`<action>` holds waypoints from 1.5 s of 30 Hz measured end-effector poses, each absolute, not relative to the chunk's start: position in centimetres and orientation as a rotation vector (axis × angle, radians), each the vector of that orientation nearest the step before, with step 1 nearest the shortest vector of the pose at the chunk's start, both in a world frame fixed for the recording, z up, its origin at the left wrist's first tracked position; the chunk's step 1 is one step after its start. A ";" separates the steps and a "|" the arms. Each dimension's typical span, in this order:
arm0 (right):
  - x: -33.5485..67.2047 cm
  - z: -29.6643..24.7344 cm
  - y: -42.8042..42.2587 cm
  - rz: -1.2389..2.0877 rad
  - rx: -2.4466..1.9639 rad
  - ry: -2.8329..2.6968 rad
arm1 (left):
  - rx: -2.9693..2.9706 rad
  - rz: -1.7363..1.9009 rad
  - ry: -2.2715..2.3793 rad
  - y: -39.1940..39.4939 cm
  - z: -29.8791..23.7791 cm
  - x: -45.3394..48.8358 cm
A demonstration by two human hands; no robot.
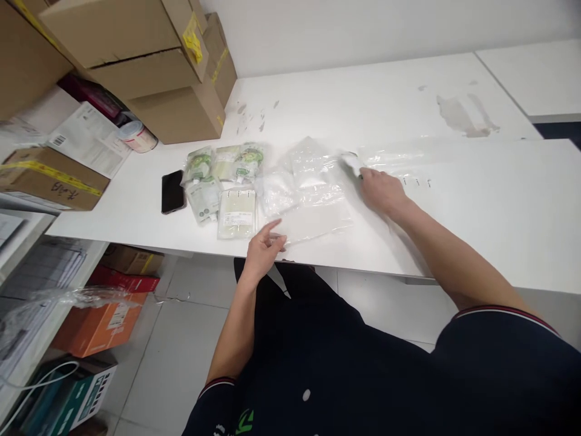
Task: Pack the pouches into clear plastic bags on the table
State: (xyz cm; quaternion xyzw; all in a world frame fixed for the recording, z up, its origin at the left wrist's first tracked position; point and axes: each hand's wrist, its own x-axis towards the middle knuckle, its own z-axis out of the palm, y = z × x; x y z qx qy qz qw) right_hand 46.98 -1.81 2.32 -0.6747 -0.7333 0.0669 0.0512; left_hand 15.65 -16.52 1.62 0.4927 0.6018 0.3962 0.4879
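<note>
Head view: my left hand [263, 247] pinches the near edge of a clear flat plastic bag [313, 221] on the white worktop [476, 206]; my right hand [381, 189] presses open-palmed on crumpled clear film [394, 158], mid-sorting; I'd judge spreading comes next

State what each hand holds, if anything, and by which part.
The left hand pinches the near edge of a clear plastic bag at the table's front. The right hand lies on another clear bag; whether it grips it cannot be told.
</note>
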 end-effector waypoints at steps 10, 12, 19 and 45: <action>47.6 5.6 -8.0 1.095 -1.136 -1.190 | 1.201 0.853 1.640 -16.3 1.5 15.3; 46.4 5.2 -9.4 1.449 -1.090 -1.233 | 1.221 0.826 1.655 -16.3 1.5 15.4; 42.6 1.5 -9.6 1.748 -1.393 -1.608 | 1.289 0.777 1.671 -16.4 1.3 15.7; 44.5 -2.3 -13.6 0.401 -0.863 -2.591 | 2.946 0.487 1.364 -17.2 0.3 14.6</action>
